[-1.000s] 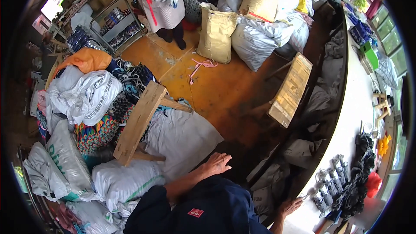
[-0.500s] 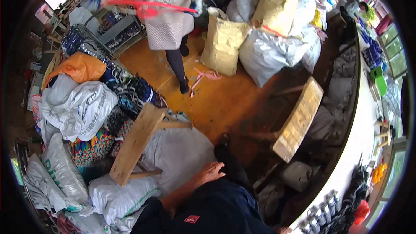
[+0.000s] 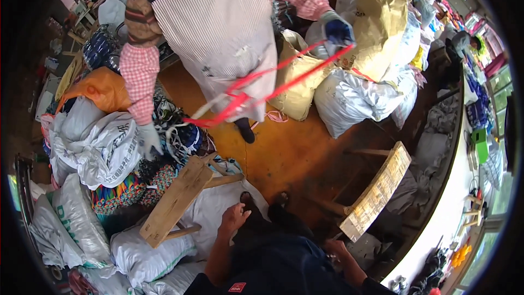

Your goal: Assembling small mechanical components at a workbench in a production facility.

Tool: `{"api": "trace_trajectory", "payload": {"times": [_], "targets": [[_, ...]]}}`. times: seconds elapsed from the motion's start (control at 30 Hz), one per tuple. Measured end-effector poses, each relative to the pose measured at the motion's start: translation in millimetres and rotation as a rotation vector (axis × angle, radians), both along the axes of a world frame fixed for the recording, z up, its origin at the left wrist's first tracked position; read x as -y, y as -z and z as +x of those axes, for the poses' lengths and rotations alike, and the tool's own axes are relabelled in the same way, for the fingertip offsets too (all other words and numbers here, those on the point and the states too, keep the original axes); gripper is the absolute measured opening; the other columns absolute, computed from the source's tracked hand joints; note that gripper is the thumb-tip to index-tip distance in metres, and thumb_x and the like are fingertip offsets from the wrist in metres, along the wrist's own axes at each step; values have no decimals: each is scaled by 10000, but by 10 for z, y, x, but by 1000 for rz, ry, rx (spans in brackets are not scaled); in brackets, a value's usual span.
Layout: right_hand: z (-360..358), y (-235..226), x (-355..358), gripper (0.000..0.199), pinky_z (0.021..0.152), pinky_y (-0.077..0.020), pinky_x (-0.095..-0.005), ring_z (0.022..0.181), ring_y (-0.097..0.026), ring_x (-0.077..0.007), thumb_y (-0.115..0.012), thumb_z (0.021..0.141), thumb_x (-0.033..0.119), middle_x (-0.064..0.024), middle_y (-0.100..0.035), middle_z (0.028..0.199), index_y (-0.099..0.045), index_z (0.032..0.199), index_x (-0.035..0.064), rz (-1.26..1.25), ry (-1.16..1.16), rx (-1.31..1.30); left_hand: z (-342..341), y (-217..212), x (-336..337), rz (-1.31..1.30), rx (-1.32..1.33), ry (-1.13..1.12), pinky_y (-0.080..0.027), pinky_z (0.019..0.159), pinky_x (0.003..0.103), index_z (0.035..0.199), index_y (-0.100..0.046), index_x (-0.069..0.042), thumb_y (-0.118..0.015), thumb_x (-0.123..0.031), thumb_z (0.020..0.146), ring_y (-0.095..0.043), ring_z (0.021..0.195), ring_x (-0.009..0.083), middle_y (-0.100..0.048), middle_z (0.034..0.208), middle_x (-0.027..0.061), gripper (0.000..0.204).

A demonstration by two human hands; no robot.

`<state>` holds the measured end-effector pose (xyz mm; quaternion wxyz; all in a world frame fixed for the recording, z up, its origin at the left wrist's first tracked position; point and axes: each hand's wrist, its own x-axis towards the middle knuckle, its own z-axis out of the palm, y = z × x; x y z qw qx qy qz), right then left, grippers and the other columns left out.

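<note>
My left hand (image 3: 233,219) is held in front of my body, fingers curled in and nothing visible in them. It is nearest to the wooden bench (image 3: 177,199) on the left and a white sack (image 3: 204,221) on the floor. My right hand (image 3: 337,250) is low by my right side with its fingers bent. A small pale thing shows at its fingertips, too small to name. Just beyond that hand stands a second, worn wooden bench (image 3: 377,192). Across from me a person in a striped apron (image 3: 218,33) holds a red strap (image 3: 295,82) in one gloved hand.
White sacks (image 3: 90,224) and bundles of coloured cord (image 3: 117,196) are piled on the left, with an orange bag (image 3: 101,90) above. Brown paper sacks (image 3: 297,90) and white bags (image 3: 349,104) stand at the back right. A long white counter (image 3: 436,224) curves along the right.
The person in the apron has come closer, the red strap now in one hand, the other lowered toward the bundles. My left hand has moved left and curled. My right hand has come into fuller view.
</note>
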<state>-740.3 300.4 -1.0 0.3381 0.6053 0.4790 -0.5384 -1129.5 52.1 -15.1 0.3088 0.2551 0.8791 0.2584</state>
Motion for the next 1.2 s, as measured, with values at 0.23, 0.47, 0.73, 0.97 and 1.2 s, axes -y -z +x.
{"api": "trace_trajectory", "payload": {"times": [0.23, 0.47, 0.73, 0.97, 1.2], "targets": [[-418, 449, -21, 234, 523, -482, -338, 614, -600, -179, -550, 888, 285, -79, -603, 692, -611, 798, 77, 122, -115, -294, -541, 241, 432, -36, 70, -156, -480, 853, 416, 1110, -585, -39, -705, -313, 764, -591, 1013, 345, -626, 1072, 198, 457], [-490, 777, 71, 249, 632, -495, -405, 694, -621, -215, -556, 860, 306, -131, -612, 707, -658, 822, 82, 392, -948, -453, -995, 368, 788, -106, -210, -520, -400, 961, 478, 1303, -418, -23, -688, -338, 771, -416, 1213, 445, -397, 1354, 255, 674], [-855, 606, 221, 274, 679, -500, -374, 750, -638, -201, -577, 839, 330, -150, -649, 752, -701, 820, 87, 292, -469, -460, -1197, 826, 1009, -253, -32, -567, -298, 1041, 551, 1446, -180, -37, -708, -365, 758, -243, 1309, 520, -237, 1436, 320, 927], [-1076, 409, 266, 275, 672, -499, -372, 738, -636, -201, -577, 840, 329, -146, -648, 745, -701, 817, 85, 319, -456, -392, -1433, 912, 806, -313, 111, -730, -276, 1055, 563, 1464, -102, -22, -758, -441, 690, -169, 1328, 547, -81, 1465, 351, 1098], [-1135, 505, 86, 277, 665, -498, -370, 725, -634, -200, -577, 842, 329, -142, -646, 736, -701, 813, 83, 336, -424, -351, -1608, 780, 463, -432, 111, -881, -243, 1051, 593, 1443, -56, 38, -773, -538, 631, -180, 1287, 583, -45, 1427, 406, 1227]]}}
